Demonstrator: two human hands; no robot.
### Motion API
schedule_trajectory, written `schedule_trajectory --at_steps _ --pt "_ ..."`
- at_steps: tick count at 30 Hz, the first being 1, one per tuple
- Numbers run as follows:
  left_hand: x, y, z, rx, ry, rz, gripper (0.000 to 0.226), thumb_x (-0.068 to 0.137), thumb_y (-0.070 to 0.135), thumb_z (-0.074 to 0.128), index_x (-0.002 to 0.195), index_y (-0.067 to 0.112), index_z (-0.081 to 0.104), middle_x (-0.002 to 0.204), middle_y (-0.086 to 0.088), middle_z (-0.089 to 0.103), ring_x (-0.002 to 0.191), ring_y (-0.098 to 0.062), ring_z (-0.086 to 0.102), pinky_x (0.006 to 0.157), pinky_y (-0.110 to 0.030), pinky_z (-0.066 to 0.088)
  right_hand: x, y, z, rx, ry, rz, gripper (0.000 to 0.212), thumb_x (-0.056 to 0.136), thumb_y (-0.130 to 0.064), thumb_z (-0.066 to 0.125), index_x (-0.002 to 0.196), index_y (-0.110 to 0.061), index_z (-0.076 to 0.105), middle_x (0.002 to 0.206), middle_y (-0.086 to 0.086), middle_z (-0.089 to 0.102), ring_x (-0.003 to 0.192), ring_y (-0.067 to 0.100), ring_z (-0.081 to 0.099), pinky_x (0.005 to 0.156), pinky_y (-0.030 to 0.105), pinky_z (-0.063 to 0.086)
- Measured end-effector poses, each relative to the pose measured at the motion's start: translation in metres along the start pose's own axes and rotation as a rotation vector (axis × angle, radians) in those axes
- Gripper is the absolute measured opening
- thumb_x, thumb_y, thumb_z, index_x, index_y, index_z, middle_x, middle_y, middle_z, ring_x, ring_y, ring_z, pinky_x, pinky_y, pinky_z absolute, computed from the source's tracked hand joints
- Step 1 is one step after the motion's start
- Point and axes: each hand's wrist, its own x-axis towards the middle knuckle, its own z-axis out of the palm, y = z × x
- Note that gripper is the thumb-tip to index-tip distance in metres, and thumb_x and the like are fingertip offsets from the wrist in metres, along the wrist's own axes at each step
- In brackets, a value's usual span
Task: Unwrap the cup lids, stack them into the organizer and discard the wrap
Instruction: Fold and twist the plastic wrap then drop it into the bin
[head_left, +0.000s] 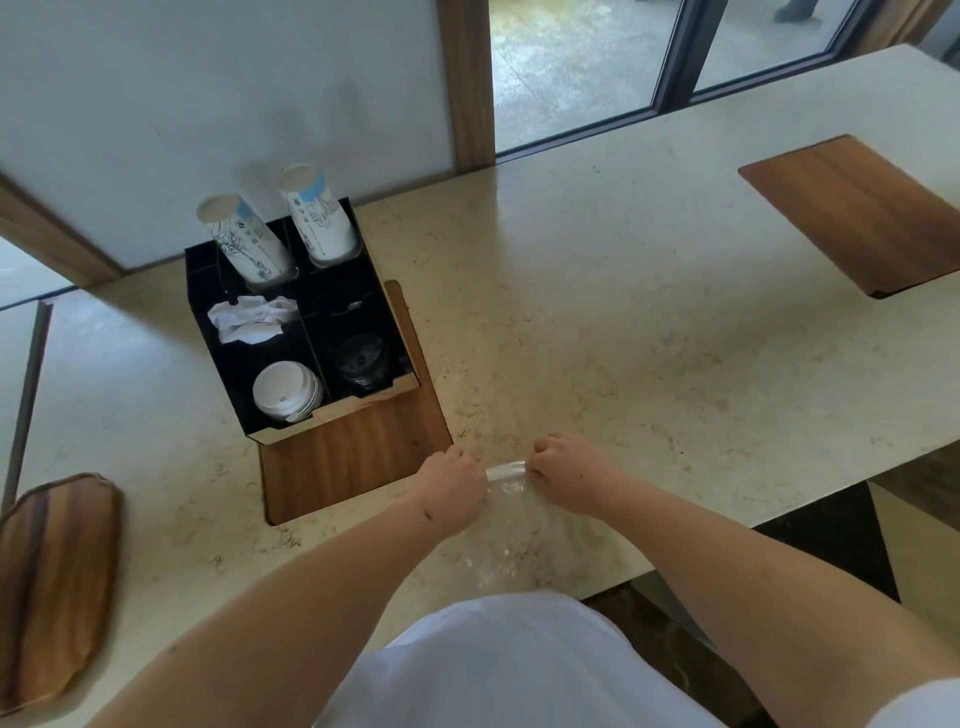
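Pinching wrap (506, 472) between left hand (451, 480) | right hand (563, 470) | both grips closed on it

Person, seen from above. Left hand (451, 480) and right hand (565, 470): bare, no rings, watch or gloves visible. Both forearms bare to above the elbow. White garment (498, 670) over the torso, plain, no print or buttons visible; edge of a short white sleeve (919, 704) just right of the torso.
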Motion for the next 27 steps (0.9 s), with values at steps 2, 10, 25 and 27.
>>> schedule_trajectory --at_steps 2,10,25,27 --pt "-0.001 -0.002 -0.001 -0.057 -0.018 -0.021 0.025 0.101 0.014 0.043 0.116 0.010 0.062 0.115 -0.009 0.060 0.099 -0.025 0.054 0.079 -0.034 0.046 -0.002 0.002 -0.002 0.045 -0.015 0.010 0.033 0.104 -0.023 0.042 0.108 -0.012 0.073 0.099 0.006 0.064 0.088 0.023 0.059 0.073 0.037 0.051" --pt "0.004 -0.011 -0.009 -0.241 -0.024 -0.197 0.021 0.100 0.013 0.055 0.113 0.010 0.071 0.115 -0.009 0.059 0.102 -0.023 0.058 0.090 -0.033 0.053 0.012 -0.001 -0.003 0.182 -0.012 0.188 0.014 0.096 -0.012 0.055 0.092 -0.012 0.068 0.097 0.004 0.059 0.087 0.022 0.058 0.076 0.038 0.054" --pt "0.000 -0.008 0.001 -0.538 0.019 -0.302 0.019 0.098 0.022 0.055 0.116 0.016 0.056 0.114 -0.004 0.057 0.105 -0.023 0.051 0.089 -0.038 0.051 0.029 0.004 -0.003 0.113 -0.130 0.168 0.019 0.096 -0.012 0.053 0.106 -0.017 0.069 0.103 0.002 0.060 0.095 0.022 0.057 0.082 0.037 0.053" --pt "0.002 -0.011 0.000 -0.508 0.009 -0.263 0.018 0.100 0.016 0.052 0.117 0.016 0.060 0.119 -0.005 0.056 0.111 -0.023 0.049 0.094 -0.037 0.049 0.029 0.004 -0.003 0.108 -0.123 0.152 0.017 0.095 -0.013 0.054 0.102 -0.018 0.068 0.100 0.001 0.059 0.094 0.021 0.056 0.081 0.037 0.052"
